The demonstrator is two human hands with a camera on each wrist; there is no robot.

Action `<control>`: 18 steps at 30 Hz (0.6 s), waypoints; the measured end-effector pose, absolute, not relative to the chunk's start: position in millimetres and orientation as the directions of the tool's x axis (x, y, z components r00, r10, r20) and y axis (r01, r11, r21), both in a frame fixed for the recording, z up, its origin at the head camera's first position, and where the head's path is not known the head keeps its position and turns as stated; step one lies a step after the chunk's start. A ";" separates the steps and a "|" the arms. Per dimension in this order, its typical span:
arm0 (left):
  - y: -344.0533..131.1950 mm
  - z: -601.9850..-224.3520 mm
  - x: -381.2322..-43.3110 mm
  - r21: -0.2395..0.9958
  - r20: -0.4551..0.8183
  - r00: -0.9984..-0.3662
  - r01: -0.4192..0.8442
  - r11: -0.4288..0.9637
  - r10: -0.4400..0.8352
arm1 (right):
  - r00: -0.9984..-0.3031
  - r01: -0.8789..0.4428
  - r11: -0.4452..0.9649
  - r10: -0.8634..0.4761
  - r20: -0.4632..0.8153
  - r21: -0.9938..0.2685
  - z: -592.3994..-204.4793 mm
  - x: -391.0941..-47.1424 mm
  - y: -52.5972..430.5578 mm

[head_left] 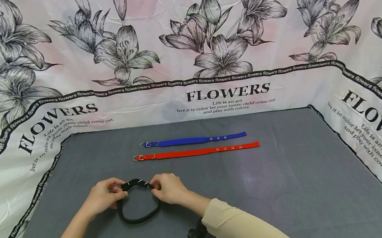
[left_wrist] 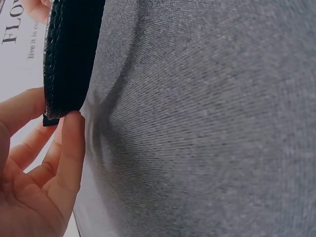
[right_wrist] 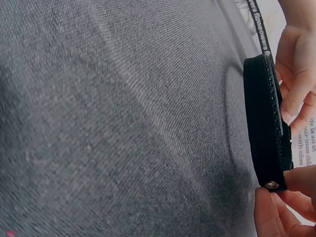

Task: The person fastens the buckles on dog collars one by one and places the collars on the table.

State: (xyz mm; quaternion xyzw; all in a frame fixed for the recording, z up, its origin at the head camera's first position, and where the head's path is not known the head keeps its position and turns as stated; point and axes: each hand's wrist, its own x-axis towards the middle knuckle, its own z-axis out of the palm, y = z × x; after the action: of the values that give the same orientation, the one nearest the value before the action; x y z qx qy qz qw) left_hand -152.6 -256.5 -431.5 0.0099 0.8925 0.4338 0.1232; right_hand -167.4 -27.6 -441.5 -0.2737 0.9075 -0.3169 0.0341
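A black collar (head_left: pixel 140 220) is bent into a loop over the near left part of the grey cloth, its metal buckle fittings on the far side. My left hand (head_left: pixel 105 195) pinches it at the loop's left, thumb and fingers on the band. On the right of the buckle, my right hand (head_left: pixel 169 189) pinches the same collar. In the right wrist view a metal eyelet (right_wrist: pixel 272 184) shows close to the right fingertips. The left wrist view shows the stitched edge of the band (left_wrist: pixel 74 54) above the left fingertips.
Beyond the hands, a blue collar (head_left: pixel 186 141) and a red collar (head_left: pixel 188 152) lie straight, side by side, buckles to the left. Grey cloth (head_left: pixel 276 188) covers the table. A flower-printed sheet (head_left: pixel 153 108) rises behind and at both sides.
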 end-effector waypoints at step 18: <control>-257.2 -439.9 -152.5 0.754 -0.216 -0.967 -0.080 0.652 0.132 | -0.861 -0.443 0.669 -0.503 0.075 -0.597 -445.6 -172.1 -22.3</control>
State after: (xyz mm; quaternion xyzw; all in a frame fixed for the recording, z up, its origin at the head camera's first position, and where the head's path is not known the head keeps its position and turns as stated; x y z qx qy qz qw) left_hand -152.5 -257.2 -439.9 0.0144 0.8999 0.4170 0.1268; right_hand -172.1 -22.3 -445.6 -0.2591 0.9123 -0.3135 0.0480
